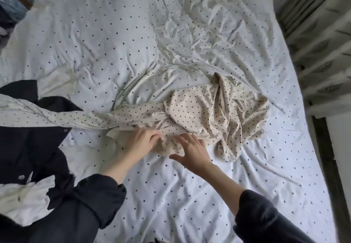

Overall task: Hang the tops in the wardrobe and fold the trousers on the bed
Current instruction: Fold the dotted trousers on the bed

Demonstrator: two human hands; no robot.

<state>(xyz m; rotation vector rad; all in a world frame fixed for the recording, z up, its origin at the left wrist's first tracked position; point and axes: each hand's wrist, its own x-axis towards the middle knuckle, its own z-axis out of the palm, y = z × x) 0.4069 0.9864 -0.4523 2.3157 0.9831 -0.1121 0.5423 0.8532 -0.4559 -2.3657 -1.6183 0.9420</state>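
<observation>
A cream dotted garment (209,113) lies crumpled in the middle of the bed (133,43), with one long part stretched out to the left edge of the view. My left hand (139,141) pinches a fold at its near edge. Beside it, my right hand (191,150) rests on the same edge with fingers spread, holding nothing. A dark garment with snap buttons (28,138) lies at the left, under the cream strip. A white cloth (22,199) lies on it at the lower left.
The bed has a white sheet with dark dots, heavily wrinkled. A curtain (319,43) hangs along the right side past the bed's edge. Stored items (13,1) show at the top left corner.
</observation>
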